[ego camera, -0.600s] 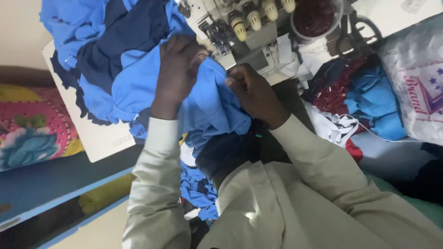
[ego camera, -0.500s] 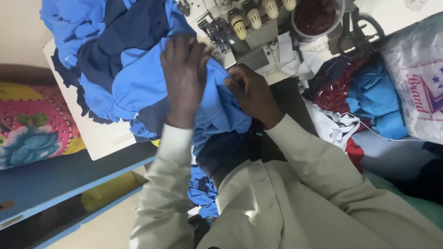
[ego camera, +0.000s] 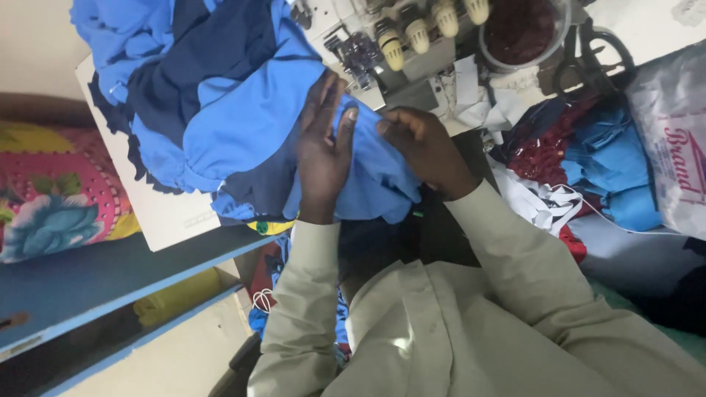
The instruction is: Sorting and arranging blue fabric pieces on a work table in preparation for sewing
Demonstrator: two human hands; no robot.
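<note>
The left hand (ego camera: 323,151) lies flat and open on the blue fabric (ego camera: 243,125), fingers stretched out together and pointing far, palm pressing the cloth down. Just to its right, the right hand (ego camera: 421,147) is curled closed, pinching a fold of the same fabric at its edge. The fabric is a rumpled heap of light blue and navy pieces, spread over the white tabletop (ego camera: 165,217) left of the sewing machine (ego camera: 412,44).
</note>
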